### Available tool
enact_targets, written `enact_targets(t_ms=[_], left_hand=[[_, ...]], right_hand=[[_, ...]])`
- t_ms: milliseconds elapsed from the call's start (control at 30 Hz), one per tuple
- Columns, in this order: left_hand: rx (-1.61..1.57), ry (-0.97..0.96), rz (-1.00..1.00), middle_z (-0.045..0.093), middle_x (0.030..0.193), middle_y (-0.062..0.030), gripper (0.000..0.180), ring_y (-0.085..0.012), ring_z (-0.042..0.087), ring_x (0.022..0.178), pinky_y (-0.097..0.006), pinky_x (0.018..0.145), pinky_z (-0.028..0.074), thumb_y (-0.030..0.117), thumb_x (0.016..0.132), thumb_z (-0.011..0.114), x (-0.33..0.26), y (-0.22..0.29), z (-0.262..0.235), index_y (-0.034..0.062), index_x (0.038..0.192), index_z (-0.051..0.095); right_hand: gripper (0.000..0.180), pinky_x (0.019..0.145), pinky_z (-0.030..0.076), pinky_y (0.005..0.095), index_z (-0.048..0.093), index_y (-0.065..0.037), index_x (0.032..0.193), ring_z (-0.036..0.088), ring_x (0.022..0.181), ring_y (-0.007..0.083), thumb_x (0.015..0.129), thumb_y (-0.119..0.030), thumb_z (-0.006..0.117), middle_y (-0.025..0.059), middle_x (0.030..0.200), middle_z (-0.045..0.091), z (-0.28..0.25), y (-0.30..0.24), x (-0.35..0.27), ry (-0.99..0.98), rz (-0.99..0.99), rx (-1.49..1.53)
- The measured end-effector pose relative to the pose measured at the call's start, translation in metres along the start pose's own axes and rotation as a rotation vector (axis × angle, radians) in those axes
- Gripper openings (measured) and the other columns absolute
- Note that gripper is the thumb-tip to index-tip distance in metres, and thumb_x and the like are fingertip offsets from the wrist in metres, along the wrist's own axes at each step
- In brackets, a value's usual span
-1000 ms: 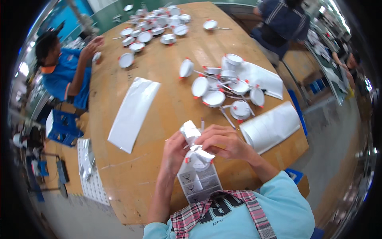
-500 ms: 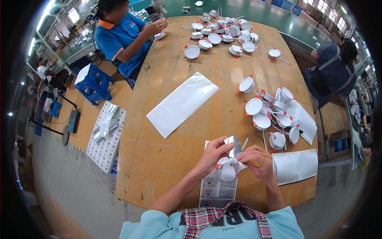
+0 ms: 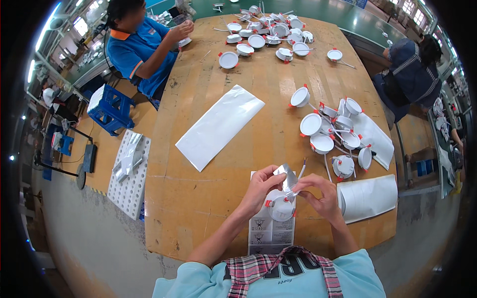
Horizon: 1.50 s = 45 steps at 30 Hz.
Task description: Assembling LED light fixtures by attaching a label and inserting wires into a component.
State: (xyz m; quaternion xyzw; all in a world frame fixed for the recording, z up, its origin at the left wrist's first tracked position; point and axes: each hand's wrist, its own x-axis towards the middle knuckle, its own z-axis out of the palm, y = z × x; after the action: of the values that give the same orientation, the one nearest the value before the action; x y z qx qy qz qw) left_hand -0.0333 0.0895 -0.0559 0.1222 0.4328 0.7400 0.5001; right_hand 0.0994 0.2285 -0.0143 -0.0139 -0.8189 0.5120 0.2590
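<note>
A round white downlight (image 3: pixel 281 210) with red clips lies near the front of the table, on a sheet of printed labels (image 3: pixel 271 235). My left hand (image 3: pixel 262 187) pinches the upper part of a shiny silver foil strip (image 3: pixel 286 180) just beyond the lamp. At the strip's lower end, the fingers of my right hand (image 3: pixel 320 196) are closed on the foil beside the lamp's rim. A lamp cable (image 3: pixel 302 168) with bare wire ends sticks up past the foil. Whether my fingers also grip the cable is hidden.
Several downlights (image 3: pixel 322 144) with cables lie beyond my right hand, by a white sheet (image 3: pixel 376 139). A curved white sheet stack (image 3: pixel 368 198) sits at right. Another white sheet (image 3: pixel 221 128) lies mid-table. A heap of lamps (image 3: pixel 280 31) covers the far end. A co-worker (image 3: pixel 144 49) sits far left.
The foil strip has tilted and its lower end has come off the lamp's near right side, showing more of the lamp. My hands stay close together on it. The whole view has shifted slightly.
</note>
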Motion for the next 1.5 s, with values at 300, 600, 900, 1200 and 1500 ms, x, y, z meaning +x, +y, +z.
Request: enact_targets(t_ms=[300, 600, 900, 1200, 1500], left_hand=[[0.443, 0.153, 0.244, 0.065, 0.092, -0.0058, 0.025, -0.0113, 0.061, 0.084, -0.026, 0.074, 0.047, 0.018, 0.092, 0.057, 0.034, 0.045, -0.028, 0.0011, 0.11, 0.061], [0.668, -0.035, 0.171, 0.065, 0.089, -0.0059, 0.028, -0.0123, 0.061, 0.081, -0.026, 0.077, 0.046, 0.013, 0.091, 0.057, 0.063, 0.049, 0.007, -0.0013, 0.115, 0.06], [0.82, 0.052, 0.23, 0.065, 0.085, -0.0065, 0.029, -0.0111, 0.062, 0.077, -0.024, 0.071, 0.049, 0.011, 0.093, 0.055, 0.095, 0.042, -0.017, -0.0029, 0.119, 0.057], [1.135, 0.258, 0.525, 0.06, 0.067, -0.0031, 0.025, -0.0074, 0.052, 0.058, -0.023, 0.054, 0.043, 0.015, 0.095, 0.048, 0.119, 0.036, -0.064, -0.0007, 0.107, 0.064], [1.52, 0.406, 0.888, 0.065, 0.1, -0.0174, 0.044, -0.0283, 0.062, 0.092, -0.036, 0.084, 0.049, 0.026, 0.08, 0.071, 0.222, 0.138, -0.095, -0.0011, 0.113, 0.059]], right_hand=[[0.03, 0.072, 0.052, 0.0308, 0.063, -0.002, 0.102, 0.067, 0.082, 0.022, 0.074, 0.008, 0.069, 0.0122, 0.091, 0.068, -0.007, 0.009, -0.01, 0.071, 0.081, 0.085], [0.034, 0.079, 0.05, 0.0287, 0.059, -0.002, 0.112, 0.064, 0.083, 0.0135, 0.079, 0.0, 0.069, 0.0073, 0.094, 0.067, -0.014, 0.004, 0.003, -0.048, 0.147, 0.332], [0.023, 0.077, 0.046, 0.0239, 0.055, -0.003, 0.111, 0.058, 0.084, 0.0097, 0.088, -0.007, 0.061, 0.0026, 0.089, 0.061, -0.018, 0.033, -0.014, 0.081, 0.358, 1.062], [0.031, 0.06, 0.037, 0.0208, 0.053, -0.005, 0.12, 0.049, 0.073, 0.0069, 0.091, -0.017, 0.056, 0.0002, 0.084, 0.055, 0.003, 0.077, -0.011, 0.176, 0.502, 1.305], [0.036, 0.069, 0.038, 0.0302, 0.05, -0.007, 0.118, 0.047, 0.073, 0.016, 0.091, -0.031, 0.054, 0.0044, 0.08, 0.053, 0.006, 0.092, -0.016, 0.079, 0.431, 1.448]])
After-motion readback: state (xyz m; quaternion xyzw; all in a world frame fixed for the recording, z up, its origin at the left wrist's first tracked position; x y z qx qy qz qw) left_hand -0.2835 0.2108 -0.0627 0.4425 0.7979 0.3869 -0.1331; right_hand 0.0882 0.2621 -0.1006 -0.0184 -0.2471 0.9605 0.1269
